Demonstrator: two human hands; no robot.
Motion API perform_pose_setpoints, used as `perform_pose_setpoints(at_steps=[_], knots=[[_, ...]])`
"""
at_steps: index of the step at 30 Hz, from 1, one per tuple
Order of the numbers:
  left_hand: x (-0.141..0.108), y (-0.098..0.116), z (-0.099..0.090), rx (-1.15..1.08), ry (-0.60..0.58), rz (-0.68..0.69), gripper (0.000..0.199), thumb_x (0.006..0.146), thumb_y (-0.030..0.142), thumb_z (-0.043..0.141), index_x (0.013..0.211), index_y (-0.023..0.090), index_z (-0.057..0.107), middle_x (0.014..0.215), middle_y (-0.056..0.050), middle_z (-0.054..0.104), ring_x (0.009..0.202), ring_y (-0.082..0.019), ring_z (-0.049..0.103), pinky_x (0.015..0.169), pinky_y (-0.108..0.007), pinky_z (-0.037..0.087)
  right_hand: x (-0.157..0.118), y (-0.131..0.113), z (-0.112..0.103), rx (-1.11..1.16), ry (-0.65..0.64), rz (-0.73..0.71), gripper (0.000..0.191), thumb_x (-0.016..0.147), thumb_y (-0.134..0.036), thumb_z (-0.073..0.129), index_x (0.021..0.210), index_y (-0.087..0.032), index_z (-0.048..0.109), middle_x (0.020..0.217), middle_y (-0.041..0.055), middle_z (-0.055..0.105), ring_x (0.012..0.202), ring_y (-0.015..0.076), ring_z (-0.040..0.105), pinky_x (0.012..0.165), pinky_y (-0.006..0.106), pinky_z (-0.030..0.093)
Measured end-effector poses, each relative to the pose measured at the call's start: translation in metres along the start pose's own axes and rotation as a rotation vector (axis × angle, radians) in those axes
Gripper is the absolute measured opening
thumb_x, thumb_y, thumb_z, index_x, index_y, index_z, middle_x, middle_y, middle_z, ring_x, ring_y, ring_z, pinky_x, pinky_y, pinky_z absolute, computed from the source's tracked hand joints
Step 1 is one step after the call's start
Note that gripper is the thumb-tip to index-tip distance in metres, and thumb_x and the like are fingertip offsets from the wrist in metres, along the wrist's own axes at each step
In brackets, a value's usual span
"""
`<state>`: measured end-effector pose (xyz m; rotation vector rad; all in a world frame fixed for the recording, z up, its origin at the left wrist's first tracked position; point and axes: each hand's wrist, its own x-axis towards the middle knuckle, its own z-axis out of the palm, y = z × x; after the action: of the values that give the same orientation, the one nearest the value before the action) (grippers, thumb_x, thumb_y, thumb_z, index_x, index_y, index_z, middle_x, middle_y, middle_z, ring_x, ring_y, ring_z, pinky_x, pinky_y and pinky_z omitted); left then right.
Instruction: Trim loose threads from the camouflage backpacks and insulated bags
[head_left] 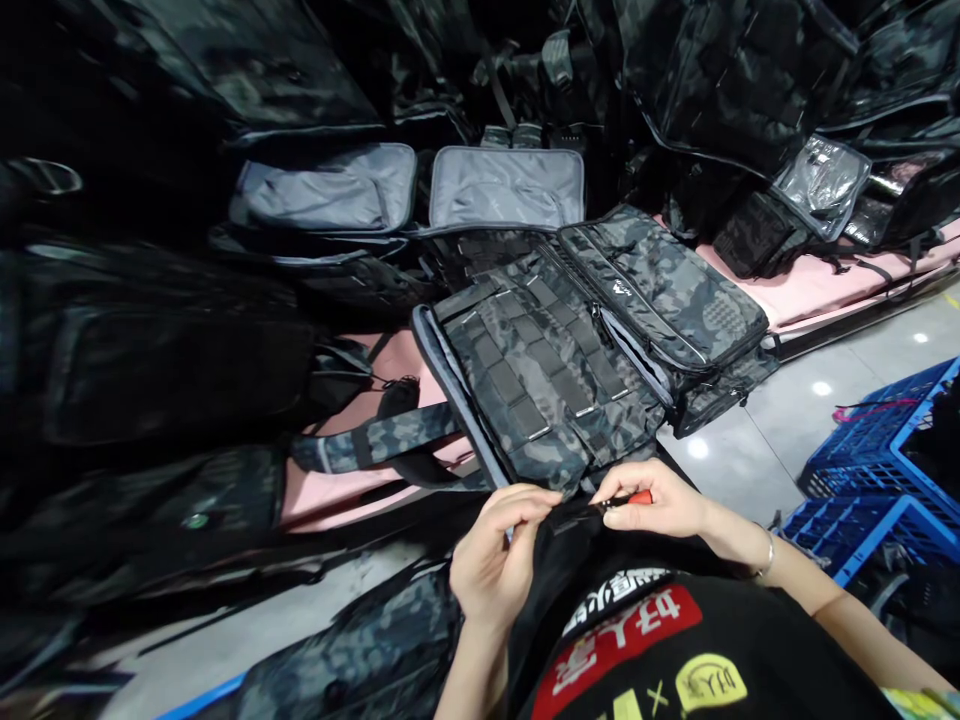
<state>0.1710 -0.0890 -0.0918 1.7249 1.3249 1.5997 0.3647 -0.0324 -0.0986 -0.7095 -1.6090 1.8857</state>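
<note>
A dark camouflage backpack [525,360] lies open in front of me, rows of webbing on its panel and a front pocket partly unzipped. My left hand [502,555] is closed in a pinch at the bag's near edge; what it pinches is too small to name. Just to the right, my right hand [660,500] is closed around a small tool with a red handle [640,497]. The tool's dark tip points left, towards my left fingertips, with a small gap between the hands.
More camouflage bags stand behind, two with grey linings [506,188] showing. A pink surface [787,290] runs beneath them. Blue crates [862,450] sit on the floor at the right. A clear plastic packet [823,185] lies at the upper right. Dark bags [172,370] fill the left.
</note>
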Motion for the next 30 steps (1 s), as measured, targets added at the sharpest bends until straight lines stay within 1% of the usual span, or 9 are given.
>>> perform_pose_setpoints(at_steps=[6, 9, 12, 16, 19, 23, 26, 28, 30], knots=[[0.0, 0.0, 0.004, 0.016, 0.002, 0.029, 0.015, 0.08, 0.004, 0.051, 0.081, 0.019, 0.056, 0.076, -0.004, 0.065, 0.077, -0.015, 0.061, 0.066, -0.032, 0.052, -0.003, 0.003, 0.003, 0.31, -0.108, 0.034, 0.038, 0.073, -0.048, 0.066, 0.084, -0.013, 0.057, 0.075, 0.0026, 0.06, 0.047, 0.0034, 0.038, 0.044, 0.017, 0.031], [-0.002, -0.001, 0.003, 0.021, -0.001, 0.021, 0.018, 0.079, 0.002, 0.05, 0.083, 0.019, 0.056, 0.078, -0.004, 0.065, 0.079, -0.016, 0.061, 0.067, -0.033, 0.051, -0.002, 0.002, 0.005, 0.449, -0.075, 0.033, 0.038, 0.076, -0.049, 0.063, 0.085, -0.014, 0.053, 0.072, 0.0011, 0.057, 0.04, 0.0014, 0.03, 0.038, 0.017, 0.026], [-0.002, 0.0, 0.002, 0.09, -0.034, 0.06, 0.021, 0.078, 0.001, 0.051, 0.085, 0.02, 0.057, 0.08, -0.003, 0.066, 0.081, -0.016, 0.062, 0.069, -0.032, 0.051, 0.001, 0.001, 0.01, 0.391, 0.055, 0.012, 0.04, 0.075, -0.05, 0.064, 0.088, -0.013, 0.055, 0.058, -0.0048, 0.045, 0.041, 0.0028, 0.029, 0.04, 0.017, 0.024], [0.002, 0.005, 0.004, 0.265, -0.123, 0.172, 0.021, 0.075, 0.002, 0.056, 0.085, 0.019, 0.059, 0.082, -0.002, 0.067, 0.081, -0.015, 0.062, 0.074, -0.031, 0.05, 0.008, -0.003, 0.021, 0.138, 0.203, 0.052, 0.041, 0.063, -0.048, 0.073, 0.075, -0.014, 0.053, 0.063, -0.0034, 0.046, 0.055, 0.0063, 0.038, 0.05, 0.019, 0.031], [0.007, 0.007, 0.004, 0.295, -0.193, 0.202, 0.015, 0.074, 0.007, 0.061, 0.082, 0.019, 0.06, 0.077, -0.002, 0.067, 0.076, -0.014, 0.062, 0.073, -0.03, 0.049, 0.009, -0.003, 0.026, 0.1, 0.14, 0.073, 0.041, 0.067, -0.047, 0.069, 0.061, -0.014, 0.045, 0.056, -0.0054, 0.037, 0.053, 0.0051, 0.03, 0.049, 0.019, 0.027], [0.009, 0.007, -0.005, 0.142, -0.284, 0.129, 0.005, 0.077, 0.013, 0.059, 0.077, 0.018, 0.059, 0.074, -0.003, 0.066, 0.073, -0.015, 0.061, 0.07, -0.031, 0.05, 0.006, 0.006, 0.023, 0.297, 0.084, 0.138, 0.037, 0.07, -0.044, 0.068, 0.067, -0.014, 0.045, 0.056, -0.0064, 0.036, 0.046, 0.0036, 0.026, 0.043, 0.019, 0.02], [0.008, 0.007, -0.011, 0.067, -0.29, -0.023, 0.017, 0.084, 0.018, 0.049, 0.068, 0.018, 0.055, 0.059, -0.001, 0.061, 0.061, -0.013, 0.057, 0.062, -0.028, 0.047, 0.001, 0.014, 0.012, 0.366, 0.214, 0.149, 0.035, 0.076, -0.047, 0.06, 0.071, -0.016, 0.045, 0.051, -0.0085, 0.03, 0.04, 0.004, 0.021, 0.039, 0.019, 0.016], [0.008, 0.007, -0.009, 0.129, -0.297, -0.119, 0.03, 0.089, 0.021, 0.041, 0.062, 0.018, 0.053, 0.049, 0.001, 0.055, 0.053, -0.012, 0.053, 0.059, -0.027, 0.045, -0.003, 0.018, 0.004, 0.169, 0.375, 0.079, 0.031, 0.079, -0.045, 0.059, 0.073, -0.016, 0.047, 0.055, -0.0063, 0.036, 0.045, 0.0056, 0.03, 0.043, 0.019, 0.025], [0.01, 0.008, 0.0, 0.289, -0.283, -0.172, 0.031, 0.09, 0.026, 0.041, 0.065, 0.018, 0.058, 0.055, 0.0, 0.059, 0.057, -0.012, 0.055, 0.062, -0.026, 0.044, -0.008, 0.019, -0.002, -0.087, 0.513, 0.004, 0.024, 0.084, -0.04, 0.054, 0.082, -0.016, 0.051, 0.067, -0.0026, 0.045, 0.058, 0.0077, 0.041, 0.054, 0.02, 0.034]])
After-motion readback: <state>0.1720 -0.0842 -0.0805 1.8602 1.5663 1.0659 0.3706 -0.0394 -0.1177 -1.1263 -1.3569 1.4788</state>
